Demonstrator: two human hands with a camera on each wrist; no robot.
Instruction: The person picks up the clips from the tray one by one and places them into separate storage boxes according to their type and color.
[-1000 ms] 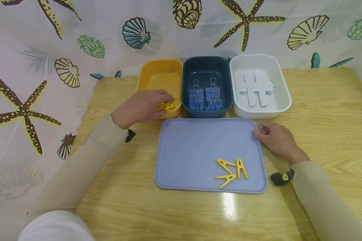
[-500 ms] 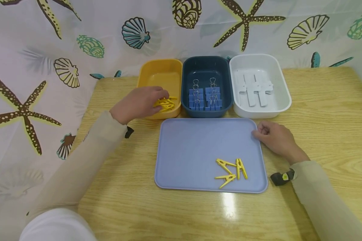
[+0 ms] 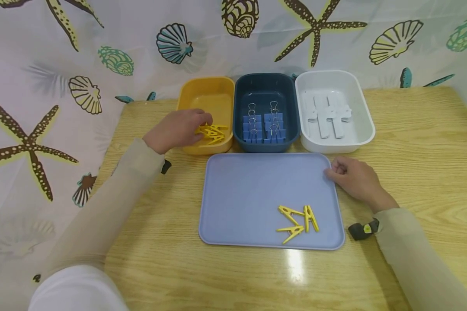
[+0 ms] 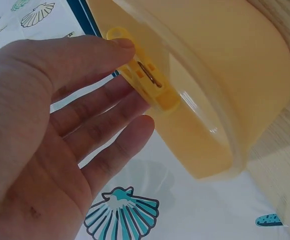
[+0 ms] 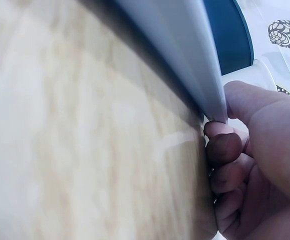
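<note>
My left hand (image 3: 177,128) reaches over the front of the yellow bin (image 3: 212,101). In the left wrist view its thumb and fingers pinch a yellow clothespin (image 4: 157,90). More yellow clothespins (image 3: 216,138) lie in the bin beside the fingertips. At the tray's upper right corner, my right hand (image 3: 354,178) holds the rim of the blue-grey tray (image 3: 249,194) between thumb and curled index finger. On that tray, three yellow clothespins (image 3: 292,233) lie close together toward the lower right.
A dark blue bin (image 3: 266,86) with several blue binder clips (image 3: 274,129) stands beside the yellow one. To its right is a white bin (image 3: 358,140) holding white clips (image 3: 328,116). A shell-patterned cloth (image 3: 218,56) hangs behind the wooden table (image 3: 420,142).
My left hand has drawn slightly left and up within the yellow bin, uncovering more of the clothespins there. My right hand stays at the tray rim.
</note>
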